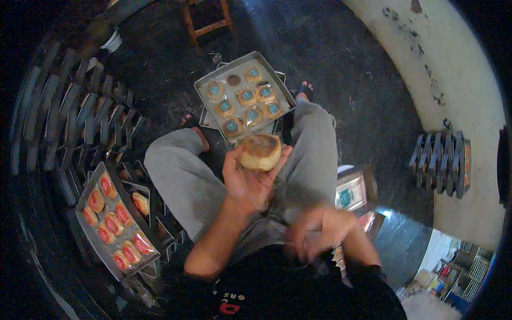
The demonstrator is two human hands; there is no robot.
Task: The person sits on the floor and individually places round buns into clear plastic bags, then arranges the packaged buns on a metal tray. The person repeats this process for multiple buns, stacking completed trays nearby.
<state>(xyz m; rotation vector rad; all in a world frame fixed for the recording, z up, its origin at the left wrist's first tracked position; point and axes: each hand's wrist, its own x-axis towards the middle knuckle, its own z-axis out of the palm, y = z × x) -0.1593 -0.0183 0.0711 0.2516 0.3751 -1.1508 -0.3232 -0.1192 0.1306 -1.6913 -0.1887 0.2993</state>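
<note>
My left hand [252,188] holds up a round baked bun [260,153] with a browned top, its fingers and thumb around the lower side. My right hand [324,232], blurred, is near my lap at the right; whether it holds anything cannot be told. Just beyond the bun, a square metal tray [286,90] tilts on other trays between my feet, carrying several wrapped buns [247,96] with blue-green labels and one dark round piece [233,80]. Beside my right leg lies a box holding labelled packaging [346,197], partly covered by my right forearm.
At the left, a tray [138,262] of red-labelled wrapped buns [114,224] rests on stacked trays. More stacked trays [96,104] rise behind it. Another tray stack [442,164] stands at the right by the pale wall. A wooden stool [210,29] stands ahead.
</note>
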